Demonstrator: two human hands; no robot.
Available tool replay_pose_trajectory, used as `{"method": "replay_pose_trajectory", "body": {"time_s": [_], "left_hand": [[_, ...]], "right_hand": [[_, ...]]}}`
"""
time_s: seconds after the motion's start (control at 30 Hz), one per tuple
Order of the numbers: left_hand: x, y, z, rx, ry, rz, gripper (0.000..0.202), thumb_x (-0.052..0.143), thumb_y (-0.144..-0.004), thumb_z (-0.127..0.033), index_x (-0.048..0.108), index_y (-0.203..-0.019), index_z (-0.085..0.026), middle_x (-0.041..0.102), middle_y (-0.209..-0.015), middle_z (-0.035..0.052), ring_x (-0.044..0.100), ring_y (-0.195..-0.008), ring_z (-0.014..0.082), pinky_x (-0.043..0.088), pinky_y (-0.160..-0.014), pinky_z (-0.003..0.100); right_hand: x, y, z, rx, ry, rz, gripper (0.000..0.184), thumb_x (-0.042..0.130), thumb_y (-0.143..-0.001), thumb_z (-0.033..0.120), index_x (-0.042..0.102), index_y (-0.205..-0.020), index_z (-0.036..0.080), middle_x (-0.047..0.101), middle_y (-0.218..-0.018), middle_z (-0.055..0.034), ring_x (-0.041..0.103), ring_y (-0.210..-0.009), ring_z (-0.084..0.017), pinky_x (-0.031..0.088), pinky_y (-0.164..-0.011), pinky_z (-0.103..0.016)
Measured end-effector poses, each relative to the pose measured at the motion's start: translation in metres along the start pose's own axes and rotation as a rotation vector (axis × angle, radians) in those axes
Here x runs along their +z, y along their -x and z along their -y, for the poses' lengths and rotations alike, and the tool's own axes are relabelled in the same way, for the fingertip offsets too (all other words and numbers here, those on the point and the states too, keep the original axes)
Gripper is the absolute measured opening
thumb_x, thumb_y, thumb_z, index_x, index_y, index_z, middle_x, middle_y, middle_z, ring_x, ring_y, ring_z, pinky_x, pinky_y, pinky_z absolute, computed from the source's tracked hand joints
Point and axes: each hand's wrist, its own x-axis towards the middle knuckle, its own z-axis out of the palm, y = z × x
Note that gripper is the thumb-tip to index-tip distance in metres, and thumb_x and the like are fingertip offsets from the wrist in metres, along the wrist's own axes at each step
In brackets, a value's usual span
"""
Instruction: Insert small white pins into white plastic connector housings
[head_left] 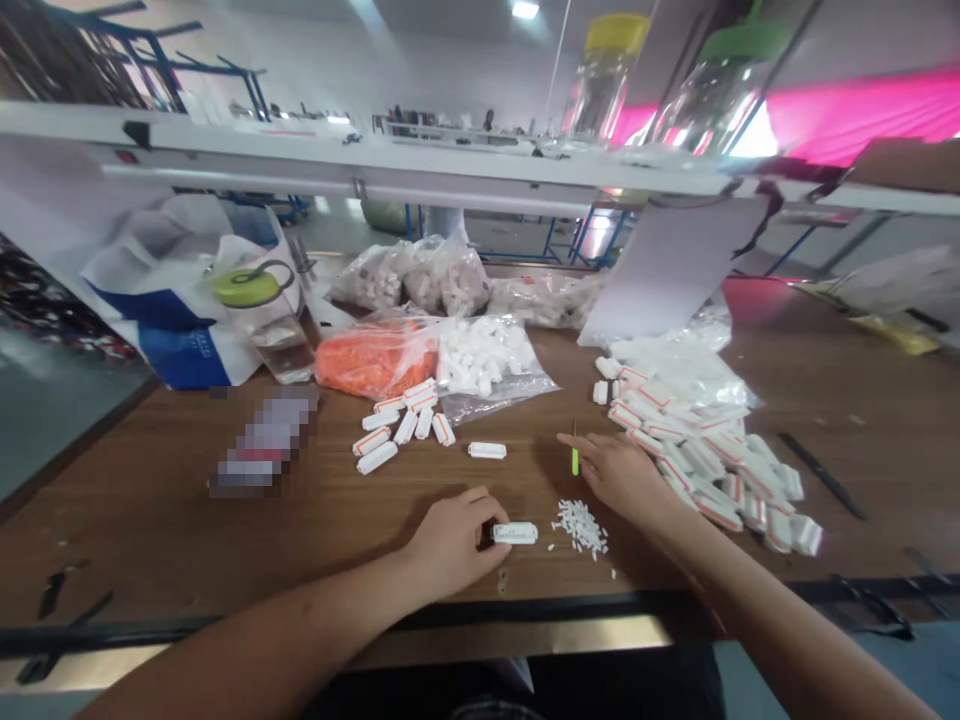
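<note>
Left hand [454, 545] pinches one end of a small white oblong plastic piece [517, 533] between thumb and fingers, low over the near part of the brown wood-grained table [187, 540]. Just right of that piece lies a loose scatter of tiny white plastic pegs [581, 527]. Right hand [619, 475] reaches to a thin tool with a yellow-green handle [575, 462], its index finger stretched across it; whether the fingers grip the tool or merely touch it, I cannot tell.

Pegs this small and loose could scatter if the right wrist swept back across them, and one stray peg [613, 574] lies close enough to the near edge to be lost with a nudge. Because the oblong piece is held by its left end alone, a push on the free right end might twist it out of the pinch. Beside the right forearm, a jumbled heap of white, orange-edged plastic pieces [705, 455] could slide if an elbow or sleeve caught it, sending some toward the pegs and mixing the two.
</note>
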Motion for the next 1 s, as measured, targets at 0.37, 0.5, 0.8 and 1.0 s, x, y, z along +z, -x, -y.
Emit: {"method": "replay_pose_trajectory", "body": {"time_s": [0.37,0.5,0.8,1.0], "left_hand": [[-0.001,0.008,0.007,-0.034,0.154,-0.004,0.014,0.067,-0.072,-0.014,0.068,-0.085,-0.018,0.053,-0.076,-0.0024,0.045,-0.056,0.007,0.035,-0.054,0.019],[-0.001,0.007,0.009,-0.048,0.134,0.019,0.016,0.066,-0.073,-0.013,0.068,-0.088,-0.019,0.054,-0.079,-0.0021,0.047,-0.058,0.0077,0.035,-0.055,0.019],[-0.005,0.009,0.001,-0.03,-0.066,0.049,0.015,0.065,-0.078,-0.017,0.066,-0.092,-0.021,0.059,-0.083,-0.0015,0.05,-0.062,0.011,0.039,-0.062,0.023],[-0.003,0.008,0.003,0.007,-0.088,0.025,0.014,0.065,-0.079,-0.018,0.066,-0.092,-0.022,0.059,-0.082,-0.0023,0.05,-0.061,0.0106,0.038,-0.06,0.023]], "right_hand": [[0.015,-0.017,-0.021,-0.394,0.245,0.106,0.025,0.057,-0.07,-0.006,0.067,-0.071,0.017,0.07,-0.07,-0.0063,0.063,-0.065,-0.018,0.035,-0.065,-0.033],[0.007,-0.021,-0.03,-0.343,0.232,0.046,0.019,0.056,-0.074,0.001,0.063,-0.069,0.018,0.068,-0.068,-0.0049,0.062,-0.06,-0.017,0.035,-0.06,-0.031],[0.001,-0.016,-0.011,0.627,-1.018,-0.5,0.016,0.056,-0.083,0.037,0.053,-0.08,0.022,0.062,-0.059,0.0019,0.059,-0.051,-0.015,0.045,-0.052,-0.027],[0.017,-0.016,-0.028,0.779,-1.208,-0.616,0.023,0.067,-0.066,0.038,0.053,-0.073,0.021,0.059,-0.054,0.0029,0.054,-0.045,-0.012,0.039,-0.043,-0.022]]}}
